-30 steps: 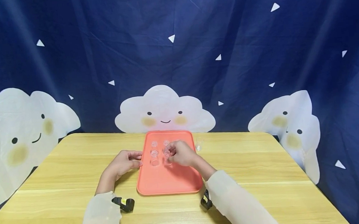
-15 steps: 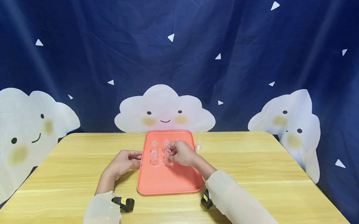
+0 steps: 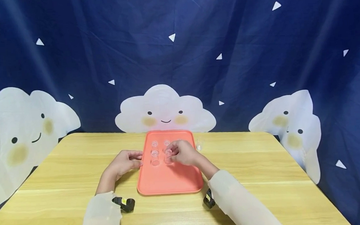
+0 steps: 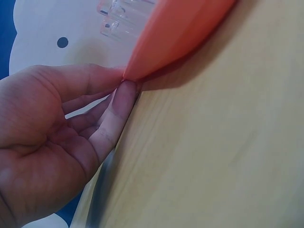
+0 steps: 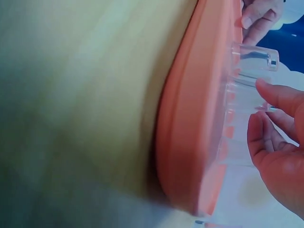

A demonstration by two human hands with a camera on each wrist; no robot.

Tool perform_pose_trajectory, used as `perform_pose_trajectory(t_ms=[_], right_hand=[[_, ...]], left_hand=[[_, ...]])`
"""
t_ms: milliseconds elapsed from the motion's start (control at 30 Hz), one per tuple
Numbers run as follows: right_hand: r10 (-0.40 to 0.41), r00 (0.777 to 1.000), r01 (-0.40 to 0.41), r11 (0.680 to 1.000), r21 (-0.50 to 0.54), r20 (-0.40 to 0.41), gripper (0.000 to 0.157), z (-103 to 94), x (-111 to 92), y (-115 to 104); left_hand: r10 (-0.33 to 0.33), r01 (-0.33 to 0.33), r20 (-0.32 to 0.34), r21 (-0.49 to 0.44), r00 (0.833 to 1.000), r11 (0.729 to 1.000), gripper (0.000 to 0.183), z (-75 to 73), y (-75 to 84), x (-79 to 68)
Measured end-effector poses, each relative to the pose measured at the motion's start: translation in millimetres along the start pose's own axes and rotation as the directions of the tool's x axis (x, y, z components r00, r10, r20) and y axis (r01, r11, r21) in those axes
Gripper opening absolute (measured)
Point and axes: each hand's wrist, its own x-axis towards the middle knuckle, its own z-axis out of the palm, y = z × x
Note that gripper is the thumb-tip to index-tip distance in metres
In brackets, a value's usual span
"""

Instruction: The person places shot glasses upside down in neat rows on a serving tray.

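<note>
Several small clear shot glasses stand upside down in two columns on a coral-red tray. My left hand pinches the tray's left rim between thumb and fingers, as the left wrist view also shows. Over the tray, my right hand holds the front right shot glass near its upturned base, thumb on one side and fingertips on the other. In the right wrist view that glass stands with its mouth at the tray surface, partly hidden by the fingers of the right hand.
One more clear glass stands on the wooden table just right of the tray. Behind the table hangs a dark blue curtain with clouds and triangles. Black wrist cameras sit at both sleeves.
My right hand has shifted very slightly to the right at the front right glass. The left hand and the tray stay in place.
</note>
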Motion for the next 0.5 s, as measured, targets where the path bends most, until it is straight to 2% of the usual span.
perform_pose_trajectory(t_ms=[233,500], right_hand=[[0.005,1.0,-0.004,0.999,-0.051,0.002,0.038,-13.8,-6.2,-3.2],[-0.04,0.998,0.036,0.995,-0.089,-0.051,0.037,-35.3,-17.1,-0.4]], left_hand=[[-0.001,0.001,-0.003,0.005,1.0,1.0,0.05,-0.6,0.0,-0.8],[0.011,-0.011,0.001,-0.001,1.0,1.0,0.05,0.2,0.1,-1.6]])
